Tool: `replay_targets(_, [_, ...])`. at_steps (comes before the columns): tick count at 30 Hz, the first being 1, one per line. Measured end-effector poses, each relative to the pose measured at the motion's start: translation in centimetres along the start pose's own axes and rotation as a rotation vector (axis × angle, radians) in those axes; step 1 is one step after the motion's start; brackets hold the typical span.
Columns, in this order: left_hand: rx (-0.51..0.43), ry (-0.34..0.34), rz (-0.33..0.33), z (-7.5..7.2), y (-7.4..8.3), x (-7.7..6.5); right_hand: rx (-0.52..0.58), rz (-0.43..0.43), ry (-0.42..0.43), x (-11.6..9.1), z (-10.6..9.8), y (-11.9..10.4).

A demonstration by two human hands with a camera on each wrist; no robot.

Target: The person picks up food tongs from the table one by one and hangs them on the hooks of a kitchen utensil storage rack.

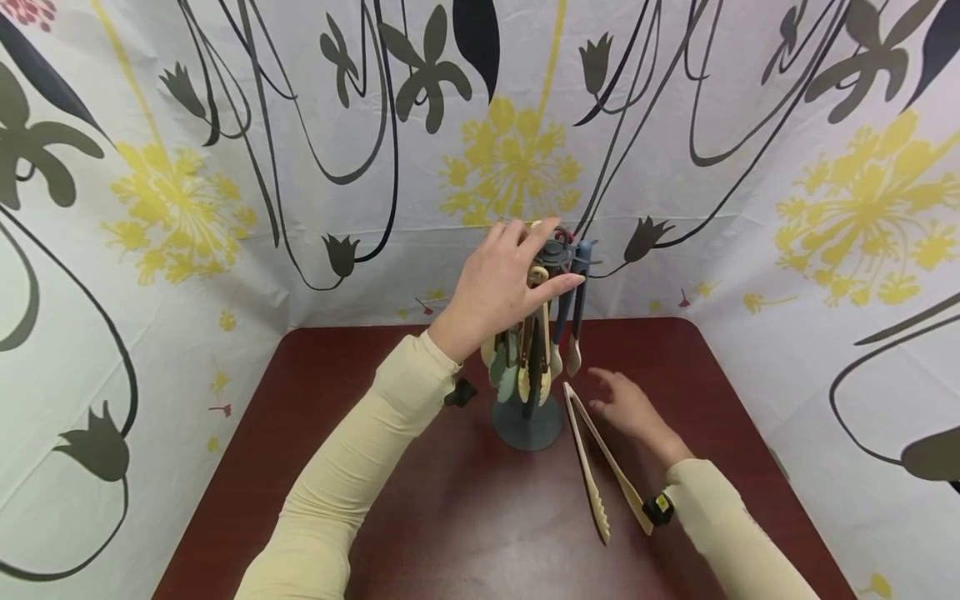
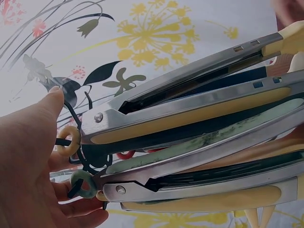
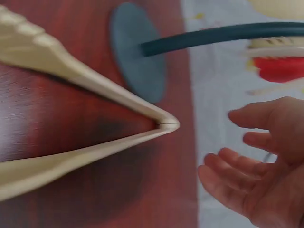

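Note:
A dark grey utensil stand [image 1: 528, 437] rises from a round base on the table. My left hand [image 1: 495, 283] grips its top, with the thumb and fingers around the hooks. Several tongs hang there by rings, among them metal tongs with yellow strips [image 2: 190, 115] and pale green tongs [image 1: 507, 381]. To the right of the base, beige tongs [image 1: 593, 492] lie spread on the table, their joined end pointing away from me. My right hand [image 1: 630, 408], its fingers loosely bent, is beside that end and holds nothing.
The dark red table [image 1: 420, 517] has rounded far corners. A white cloth with printed flowers [image 1: 300, 208] stands close behind it and on both sides. Blue-handled utensils [image 1: 579, 300] hang at the stand's right. A red utensil part [image 3: 280, 70] shows in the right wrist view.

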State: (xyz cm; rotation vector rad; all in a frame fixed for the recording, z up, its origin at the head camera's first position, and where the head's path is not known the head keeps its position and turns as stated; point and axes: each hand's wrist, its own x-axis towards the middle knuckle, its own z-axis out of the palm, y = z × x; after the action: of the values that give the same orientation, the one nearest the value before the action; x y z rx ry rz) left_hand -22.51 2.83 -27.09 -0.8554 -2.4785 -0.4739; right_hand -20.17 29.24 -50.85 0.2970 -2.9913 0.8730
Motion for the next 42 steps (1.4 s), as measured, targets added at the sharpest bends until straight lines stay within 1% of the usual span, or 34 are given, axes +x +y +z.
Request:
replay_targets(3, [0.013, 0.01, 0.008, 0.0, 0.0, 0.0, -0.061, 0.005, -0.088, -0.6, 1.4, 0.2])
replay_targets(6, [0.026, 0.008, 0.017, 0.0, 0.0, -0.1, -0.087, 0.008, -0.14, -1.0, 2.4, 0.5])
replay_targets(11, [0.043, 0.004, 0.039, -0.1, -0.1, -0.1, -0.099, 0.036, -0.158, -1.2, 3.6, 1.4])
replay_targets(14, [0.048, 0.007, 0.042, -0.2, -0.1, -0.2, -0.074, 0.068, -0.157, -1.2, 4.0, 1.8])
replay_targets(17, [0.058, 0.012, 0.035, -0.2, 0.0, -0.2, -0.051, 0.078, -0.157, -1.1, 4.5, 2.0])
replay_targets(23, [0.095, 0.014, 0.032, -0.1, 0.1, -0.2, -0.055, 0.08, -0.142, -1.3, 4.6, 2.7])
replay_targets(28, [0.129, 0.014, 0.037, 0.0, 0.2, -0.1, -0.036, 0.108, -0.151, -1.5, 3.5, 3.3])
replay_targets(30, [0.138, 0.015, 0.039, 0.0, 0.2, -0.2, 0.003, 0.122, -0.157, -1.5, 3.0, 3.5])
replay_targets(34, [0.143, 0.023, 0.042, 0.0, 0.2, -0.3, 0.132, 0.16, -0.113, -1.1, 2.1, 3.6])
replay_targets(38, [0.153, 0.03, 0.042, 0.0, 0.3, -0.3, 0.235, 0.177, -0.01, -0.5, 1.4, 3.6])
replay_targets(42, [0.164, 0.025, 0.035, 0.0, 0.4, -0.3, 0.311, 0.164, 0.085, -0.4, 0.8, 3.3])
